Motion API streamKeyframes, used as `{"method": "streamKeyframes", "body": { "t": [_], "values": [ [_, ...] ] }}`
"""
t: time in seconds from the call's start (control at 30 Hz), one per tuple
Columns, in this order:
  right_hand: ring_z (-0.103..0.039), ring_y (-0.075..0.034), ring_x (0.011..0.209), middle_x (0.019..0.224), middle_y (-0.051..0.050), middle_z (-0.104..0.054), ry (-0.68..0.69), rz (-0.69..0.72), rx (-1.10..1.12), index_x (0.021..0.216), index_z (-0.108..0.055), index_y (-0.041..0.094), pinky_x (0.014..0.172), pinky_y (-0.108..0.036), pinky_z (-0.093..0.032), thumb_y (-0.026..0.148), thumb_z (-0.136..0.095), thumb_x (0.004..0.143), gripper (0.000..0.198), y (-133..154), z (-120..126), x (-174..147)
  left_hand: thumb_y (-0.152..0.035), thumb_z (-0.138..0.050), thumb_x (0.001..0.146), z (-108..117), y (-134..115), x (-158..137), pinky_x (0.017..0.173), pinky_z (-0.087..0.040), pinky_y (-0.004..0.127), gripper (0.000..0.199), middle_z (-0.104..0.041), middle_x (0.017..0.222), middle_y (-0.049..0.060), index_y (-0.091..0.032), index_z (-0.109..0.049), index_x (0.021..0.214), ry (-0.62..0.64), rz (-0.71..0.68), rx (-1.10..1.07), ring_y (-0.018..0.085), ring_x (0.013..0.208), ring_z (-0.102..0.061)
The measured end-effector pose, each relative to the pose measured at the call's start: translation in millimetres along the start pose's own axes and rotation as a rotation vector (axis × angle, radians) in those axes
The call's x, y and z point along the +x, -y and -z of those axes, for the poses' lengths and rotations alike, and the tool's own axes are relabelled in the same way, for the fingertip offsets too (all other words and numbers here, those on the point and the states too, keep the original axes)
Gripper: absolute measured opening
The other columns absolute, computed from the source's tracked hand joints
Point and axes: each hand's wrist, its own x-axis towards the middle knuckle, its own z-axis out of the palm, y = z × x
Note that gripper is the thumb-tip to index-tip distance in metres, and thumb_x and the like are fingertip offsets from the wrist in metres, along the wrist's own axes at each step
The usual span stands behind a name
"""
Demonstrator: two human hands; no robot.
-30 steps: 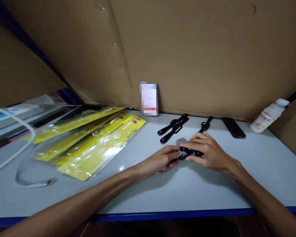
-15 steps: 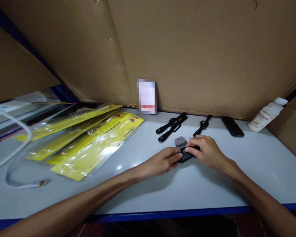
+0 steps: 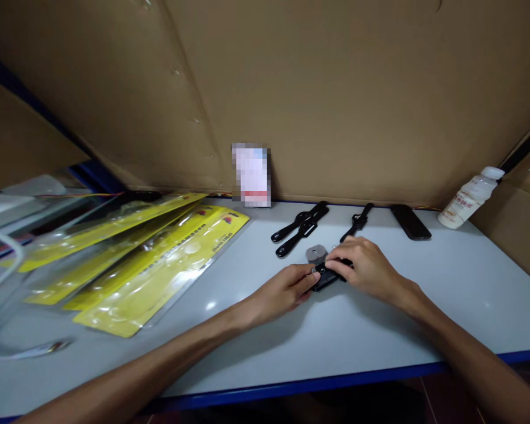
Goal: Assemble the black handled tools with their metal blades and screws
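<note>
My left hand (image 3: pixel 287 290) is closed on the left end of a black metal spokeshave (image 3: pixel 321 281), its thumb lying on top. Thumb and fingers of my right hand (image 3: pixel 366 268) are pressed together at the middle and right of the same spokeshave; what lies under the fingertips is hidden. A small round screw or hole shows on the black body between the two hands. Just beyond it lie flat grey blades (image 3: pixel 317 253) with a hole. Farther back are two more black spokeshaves (image 3: pixel 304 228) side by side and another spokeshave (image 3: pixel 357 222) behind my right hand.
Several yellow blister packs (image 3: pixel 159 265) fan out at left, near a white cable (image 3: pixel 30 352). A pixelated card (image 3: pixel 252 176) leans on the cardboard wall (image 3: pixel 335 106). A black phone (image 3: pixel 410 221) and a white bottle (image 3: pixel 470 199) stand at back right. A blue edge (image 3: pixel 291 387) borders the table.
My right fingertips have shifted slightly off the small round spot on the spokeshave, which now shows. My left hand keeps its hold. The whole view has shifted a little.
</note>
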Motion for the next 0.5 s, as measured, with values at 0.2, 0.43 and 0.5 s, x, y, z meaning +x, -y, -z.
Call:
{"method": "streamKeyframes", "body": {
  "t": [0.2,0.43,0.5],
  "values": [
    [-0.057,-0.014,0.066,0.074,-0.002,-0.069,-0.47,-0.238,-0.024,0.079,-0.069,0.019,0.066,-0.028,-0.041,0.028,-0.053,0.097,0.026,-33,39,0,-0.058,-0.049,0.09,4,-9,-5,0.041,-0.016,0.022,0.041,-0.032,0.057,-0.01,-0.023,-0.034,0.075,-0.057,0.124,-0.098,0.006,0.043,-0.021],
    [-0.059,-0.017,0.071,0.079,-0.004,-0.071,0.126,-0.426,-0.108,0.081,-0.071,0.02,0.063,-0.028,-0.036,0.024,-0.063,0.087,0.01,-73,32,-9,-0.062,-0.053,0.085,1,-15,-6,0.042,-0.013,0.022,0.044,-0.033,0.055,-0.01,-0.024,-0.034,0.076,-0.04,0.186,-0.08,0.005,0.044,-0.02],
    [-0.061,-0.019,0.076,0.086,-0.006,-0.072,0.145,-0.437,-0.091,0.088,-0.07,0.02,0.065,-0.03,-0.038,0.03,-0.067,0.086,0.011,-71,24,-7,-0.062,-0.052,0.086,0,-14,-6,0.042,-0.014,0.022,0.044,-0.033,0.055,-0.01,-0.024,-0.034,0.075,-0.038,0.183,-0.072,0.005,0.043,-0.021]
  ]
}}
